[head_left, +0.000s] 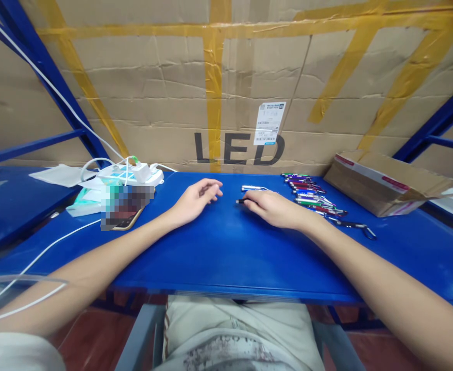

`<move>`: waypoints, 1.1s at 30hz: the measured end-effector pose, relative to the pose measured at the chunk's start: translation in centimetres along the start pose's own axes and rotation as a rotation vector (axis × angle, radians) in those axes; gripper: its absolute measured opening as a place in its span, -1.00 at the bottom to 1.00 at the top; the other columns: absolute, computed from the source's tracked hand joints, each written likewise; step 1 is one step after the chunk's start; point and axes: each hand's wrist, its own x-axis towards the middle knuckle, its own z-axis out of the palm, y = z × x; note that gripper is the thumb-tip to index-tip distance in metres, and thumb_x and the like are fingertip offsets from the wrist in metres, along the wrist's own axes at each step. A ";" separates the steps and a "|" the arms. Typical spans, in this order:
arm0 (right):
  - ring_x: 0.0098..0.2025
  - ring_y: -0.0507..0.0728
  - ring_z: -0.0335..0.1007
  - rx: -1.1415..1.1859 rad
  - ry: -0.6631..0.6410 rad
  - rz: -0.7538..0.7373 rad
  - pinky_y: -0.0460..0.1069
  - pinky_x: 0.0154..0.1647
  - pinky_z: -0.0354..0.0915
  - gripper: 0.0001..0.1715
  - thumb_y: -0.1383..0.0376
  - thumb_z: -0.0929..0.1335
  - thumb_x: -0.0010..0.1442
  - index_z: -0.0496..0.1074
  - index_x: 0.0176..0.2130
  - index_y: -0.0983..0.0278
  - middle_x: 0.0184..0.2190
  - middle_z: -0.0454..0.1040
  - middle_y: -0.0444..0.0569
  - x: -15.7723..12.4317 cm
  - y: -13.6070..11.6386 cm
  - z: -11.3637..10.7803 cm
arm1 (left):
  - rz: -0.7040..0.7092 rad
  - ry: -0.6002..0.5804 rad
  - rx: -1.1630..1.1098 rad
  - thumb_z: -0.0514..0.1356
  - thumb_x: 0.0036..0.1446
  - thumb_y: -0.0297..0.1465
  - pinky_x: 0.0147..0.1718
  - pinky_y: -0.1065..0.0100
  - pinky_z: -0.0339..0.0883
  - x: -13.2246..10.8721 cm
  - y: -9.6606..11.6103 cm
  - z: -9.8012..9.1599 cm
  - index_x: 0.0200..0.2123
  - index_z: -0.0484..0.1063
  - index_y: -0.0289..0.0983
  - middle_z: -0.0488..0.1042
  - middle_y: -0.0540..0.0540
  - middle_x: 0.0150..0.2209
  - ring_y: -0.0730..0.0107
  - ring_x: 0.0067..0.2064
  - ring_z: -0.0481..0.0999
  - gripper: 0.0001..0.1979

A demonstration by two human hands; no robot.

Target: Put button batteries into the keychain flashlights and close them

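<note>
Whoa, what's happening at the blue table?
Someone is sitting here with both hands over the blue table. The right hand has its fingers around a slim black stick. The left hand is holding nothing, its fingers loosely curled. A blue stick lies just beyond the right hand. More colorful sticks lie in a row to the right, near a cardboard box.

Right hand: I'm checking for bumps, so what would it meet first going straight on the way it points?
Likely the left hand, which lies roughly in line. The black item in the right hand leads; depth is unclear, so they might miss.
</note>
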 end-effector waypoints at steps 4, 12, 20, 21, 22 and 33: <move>-0.18 0.27 0.52 -0.138 -0.015 0.043 0.09 -0.11 0.29 -0.67 0.18 0.22 0.56 0.51 -0.15 0.20 -0.16 0.64 0.13 -0.4 1.6 -0.6 | -0.186 0.144 -0.277 0.07 0.43 0.21 0.00 0.17 0.57 1.1 -1.0 -1.6 0.13 0.52 -0.31 0.65 -0.36 0.10 0.12 0.03 0.69 -0.30; -0.09 0.29 0.53 -0.053 0.001 0.001 0.11 -0.01 0.30 -0.68 0.20 0.20 0.55 0.50 -0.08 0.20 -0.09 0.63 0.15 -0.4 0.9 -0.7 | -0.242 0.166 -0.405 -0.14 0.38 0.34 0.22 -0.02 0.51 1.7 -1.7 -3.2 0.18 0.50 -0.28 0.53 -0.41 0.31 -0.10 0.31 0.56 -0.12; -0.03 0.30 0.54 0.062 0.034 -0.017 0.13 0.06 0.31 -0.66 0.15 0.20 0.56 0.51 -0.03 0.19 -0.04 0.63 0.13 -0.3 0.7 -0.5 | -0.232 0.076 -0.409 -0.14 0.37 0.34 0.23 -0.05 0.52 1.6 -1.0 -3.1 0.16 0.53 -0.28 0.56 -0.39 0.28 -0.11 0.30 0.57 -0.11; -0.02 0.30 0.54 0.070 0.037 -0.017 0.13 0.07 0.32 -0.66 0.15 0.21 0.56 0.52 -0.02 0.19 -0.03 0.64 0.13 -0.3 0.7 -0.5 | -0.227 0.068 -0.400 -0.14 0.37 0.34 0.23 -0.05 0.52 1.6 -1.0 -3.1 0.15 0.53 -0.28 0.56 -0.39 0.27 -0.11 0.30 0.57 -0.11; -0.01 0.30 0.54 0.077 0.040 -0.018 0.13 0.07 0.32 -0.67 0.15 0.21 0.56 0.52 -0.02 0.18 -0.02 0.64 0.13 -0.3 0.7 -0.5 | -0.225 0.062 -0.395 -0.14 0.38 0.34 0.23 -0.05 0.52 1.6 -1.0 -3.1 0.15 0.53 -0.28 0.57 -0.39 0.27 -0.11 0.29 0.58 -0.11; 0.11 0.36 0.57 0.014 0.000 -0.015 0.23 0.17 0.41 -0.60 0.14 0.17 0.57 0.48 0.10 0.23 0.09 0.61 0.20 -0.6 0.6 -0.5 | -0.321 0.107 -0.481 -0.15 0.46 0.26 0.37 -0.01 0.35 1.4 -0.4 -2.6 0.15 0.53 -0.32 0.56 -0.37 0.27 -0.06 0.33 0.52 -0.17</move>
